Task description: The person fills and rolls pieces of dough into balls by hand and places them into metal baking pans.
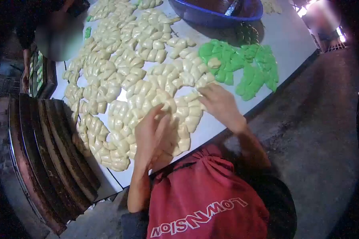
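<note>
Pale, glossy pieces of dough [125, 73], plump and ridged like braids, lie packed together over the white table [291, 44]. My left hand [149, 133] is over the near part of them, thumb and forefinger apart, fingertips against the dough; its other fingers are partly hidden. To its right, my right hand [221, 103] has its fingers bent down and closed on the edge of a pale dough piece [193, 99]. Just beyond that hand lies bright green dough [257, 65] in similar ridged shapes, with a small pale lump [214, 63] on it.
A blue basin [215, 14] with a brush-like tool in it stands at the table's far side. Stacked dark trays [48, 155] lean against the left edge. Another person's arm [26, 67] is at the upper left beside a tray of green and pale pieces [38, 75].
</note>
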`<state>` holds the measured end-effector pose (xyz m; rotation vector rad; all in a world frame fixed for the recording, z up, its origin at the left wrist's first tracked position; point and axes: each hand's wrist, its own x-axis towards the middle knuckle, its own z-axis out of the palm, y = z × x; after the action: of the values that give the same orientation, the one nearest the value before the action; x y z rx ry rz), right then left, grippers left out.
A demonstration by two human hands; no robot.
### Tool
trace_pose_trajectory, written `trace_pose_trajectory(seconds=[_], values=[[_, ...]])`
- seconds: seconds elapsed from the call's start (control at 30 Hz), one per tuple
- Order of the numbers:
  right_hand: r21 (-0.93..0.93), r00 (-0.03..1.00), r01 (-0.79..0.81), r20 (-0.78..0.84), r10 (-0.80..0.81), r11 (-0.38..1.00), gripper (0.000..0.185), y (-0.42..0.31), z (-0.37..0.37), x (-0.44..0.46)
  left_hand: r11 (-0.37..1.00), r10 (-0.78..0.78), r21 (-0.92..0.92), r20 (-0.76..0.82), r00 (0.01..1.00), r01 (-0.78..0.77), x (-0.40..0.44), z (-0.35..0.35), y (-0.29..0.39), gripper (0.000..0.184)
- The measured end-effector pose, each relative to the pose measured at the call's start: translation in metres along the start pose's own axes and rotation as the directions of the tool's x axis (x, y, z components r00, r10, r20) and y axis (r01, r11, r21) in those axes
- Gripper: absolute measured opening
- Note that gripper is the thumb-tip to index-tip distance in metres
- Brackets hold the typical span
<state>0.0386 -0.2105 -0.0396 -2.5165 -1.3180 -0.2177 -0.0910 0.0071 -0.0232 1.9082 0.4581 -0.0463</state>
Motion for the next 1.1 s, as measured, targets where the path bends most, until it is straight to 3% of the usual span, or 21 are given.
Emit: trace_pose_trajectory(seconds=[0.1,0.17,0.23,0.27,0.3,0.33,0.4,0.5,0.53,0.6,0.67,0.77,0.9,1.03,1.1], values=[[0.034,0.989,-0.096,0.115,0.092,0.995,0.033,-0.001,0.005,0.023,0.856,0.382,0.406,-0.079,0.921,-0.320,0.029,0.032,0.008,0.032],[0.107,0.993,0.012,0.117,-0.024,0.994,0.030,0.007,0.013,0.024,0.713,0.472,0.596,-0.018,0.882,-0.369,0.043,0.044,0.008,0.034],[0.129,0.981,0.101,0.152,-0.120,0.986,0.029,0.007,0.003,0.032,0.693,0.421,0.653,-0.023,0.907,-0.305,0.049,0.059,0.000,0.031],[0.217,0.976,0.205,0.035,-0.217,0.954,0.022,0.013,0.007,0.035,0.655,0.439,0.689,-0.014,0.898,-0.310,0.049,0.062,-0.004,0.029],[0.395,0.991,0.031,0.111,-0.081,0.918,0.022,0.017,0.005,0.034,0.615,0.459,0.723,-0.004,0.889,-0.314,0.050,0.063,-0.005,0.027],[0.541,0.976,-0.149,0.213,0.037,0.827,0.022,0.021,0.001,0.033,0.656,0.417,0.690,0.007,0.909,-0.306,0.051,0.062,-0.006,0.017],[0.701,0.863,-0.494,0.468,0.191,0.514,0.022,0.027,-0.004,0.033,0.719,0.460,0.595,-0.018,0.888,-0.360,0.050,0.054,-0.004,0.017],[0.868,0.831,-0.490,0.436,0.345,0.085,0.025,0.027,-0.004,0.042,0.765,0.477,0.513,-0.046,0.878,-0.389,0.050,0.051,-0.010,0.018],[0.782,0.758,-0.622,0.594,0.270,0.026,0.027,0.024,-0.022,0.048,0.776,0.456,0.505,-0.036,0.889,-0.377,0.050,0.050,-0.011,0.018],[0.755,0.886,-0.437,0.453,0.093,0.489,0.028,0.028,-0.021,0.050,0.794,0.443,0.480,-0.036,0.896,-0.374,0.047,0.049,-0.010,0.025],[0.583,0.919,-0.149,0.380,-0.106,0.799,0.025,0.032,-0.026,0.049,0.812,0.435,0.455,-0.058,0.898,-0.364,0.043,0.050,-0.003,0.031],[0.454,0.891,-0.034,0.418,-0.179,0.890,0.025,0.046,-0.030,0.047,0.805,0.436,0.467,-0.049,0.899,-0.365,0.039,0.059,0.001,0.042],[0.369,0.814,-0.272,0.581,0.008,0.889,0.025,0.036,-0.052,0.050,0.767,0.454,0.516,-0.017,0.891,-0.381,0.042,0.077,0.000,0.032],[0.425,0.883,-0.111,0.456,-0.107,0.898,0.033,0.049,-0.038,0.040,0.786,0.442,0.509,-0.063,0.895,-0.353,0.044,0.084,0.001,0.025],[0.435,0.882,-0.115,0.458,-0.109,0.893,0.034,0.048,-0.040,0.036,0.792,0.439,0.495,-0.055,0.897,-0.358,0.045,0.082,0.001,0.026]])
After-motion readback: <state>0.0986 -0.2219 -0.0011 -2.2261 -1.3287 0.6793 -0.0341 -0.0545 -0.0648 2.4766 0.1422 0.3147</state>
